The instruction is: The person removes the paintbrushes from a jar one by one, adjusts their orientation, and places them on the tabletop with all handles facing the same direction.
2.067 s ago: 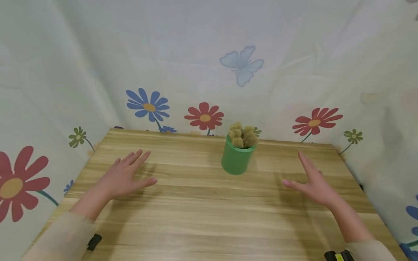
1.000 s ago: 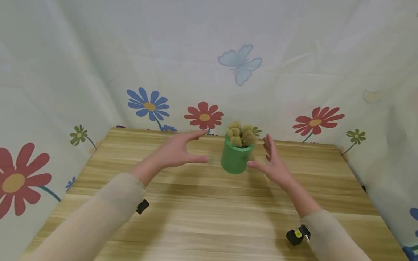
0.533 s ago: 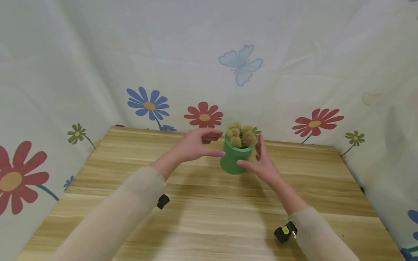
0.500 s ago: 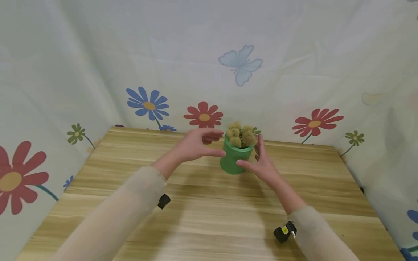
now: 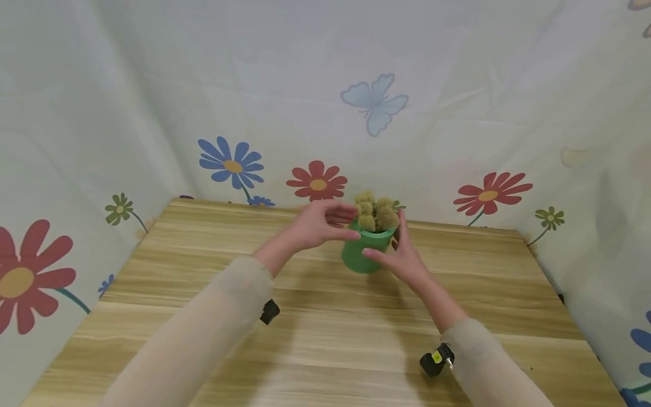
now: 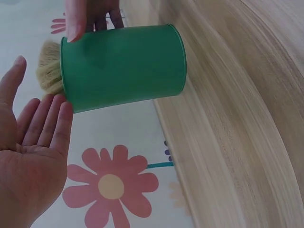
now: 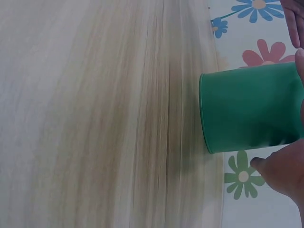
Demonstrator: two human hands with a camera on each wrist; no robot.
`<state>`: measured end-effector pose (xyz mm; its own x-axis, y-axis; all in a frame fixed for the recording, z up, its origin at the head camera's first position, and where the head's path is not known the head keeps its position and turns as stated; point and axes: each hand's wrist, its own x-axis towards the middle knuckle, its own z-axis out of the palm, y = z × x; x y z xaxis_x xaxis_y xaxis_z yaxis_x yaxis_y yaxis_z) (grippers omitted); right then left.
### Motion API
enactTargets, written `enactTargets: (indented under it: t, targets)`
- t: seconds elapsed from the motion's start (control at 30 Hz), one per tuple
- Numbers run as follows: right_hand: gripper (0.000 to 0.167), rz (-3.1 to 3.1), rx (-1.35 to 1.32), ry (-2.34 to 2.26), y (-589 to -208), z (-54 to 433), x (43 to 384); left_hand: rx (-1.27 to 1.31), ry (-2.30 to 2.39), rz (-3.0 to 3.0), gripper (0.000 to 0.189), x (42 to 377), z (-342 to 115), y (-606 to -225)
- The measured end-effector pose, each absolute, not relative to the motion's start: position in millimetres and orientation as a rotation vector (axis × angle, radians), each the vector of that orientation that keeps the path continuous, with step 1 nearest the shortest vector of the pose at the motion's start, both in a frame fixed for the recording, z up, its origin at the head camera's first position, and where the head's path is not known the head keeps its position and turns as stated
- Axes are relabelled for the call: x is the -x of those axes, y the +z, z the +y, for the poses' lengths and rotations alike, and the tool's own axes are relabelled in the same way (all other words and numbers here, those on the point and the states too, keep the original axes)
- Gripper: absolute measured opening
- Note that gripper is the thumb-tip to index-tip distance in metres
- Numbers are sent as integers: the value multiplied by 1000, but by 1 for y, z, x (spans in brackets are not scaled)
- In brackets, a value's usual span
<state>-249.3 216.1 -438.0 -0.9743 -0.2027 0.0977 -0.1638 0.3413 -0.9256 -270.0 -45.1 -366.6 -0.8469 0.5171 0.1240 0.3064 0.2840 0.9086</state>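
A green cylindrical pot stands upright on the wooden table, with tan bristly tufts rising from its mouth. My left hand is at the pot's upper left, fingers extended and palm facing it. In the left wrist view, this hand's fingertips come up to the rim of the pot. On the other side is my right hand, its thumb before the pot and its fingers along the far right side. The right wrist view shows a digit of the right hand apart from the pot wall.
The pot stands near the back of the wooden table. A white cloth with printed flowers and a butterfly hangs behind and at both sides. Small black devices sit at both wrists, a left one and a right one.
Both hands have come inward from the table's sides to the pot. Over the last half second, the left hand has moved slightly right, closer to the rim. The pot keeps its place.
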Motion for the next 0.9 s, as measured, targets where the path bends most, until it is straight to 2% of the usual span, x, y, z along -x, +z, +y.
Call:
enactTargets:
  t: [0.4,0.9]
  targets:
    - [122,2580,270,-1748,-440,209,248,-813,1500,2452,52,274,-29,-362]
    - [111,2608,327,-1782,-440,206,253,-722,1442,2712,20,276,-20,-363]
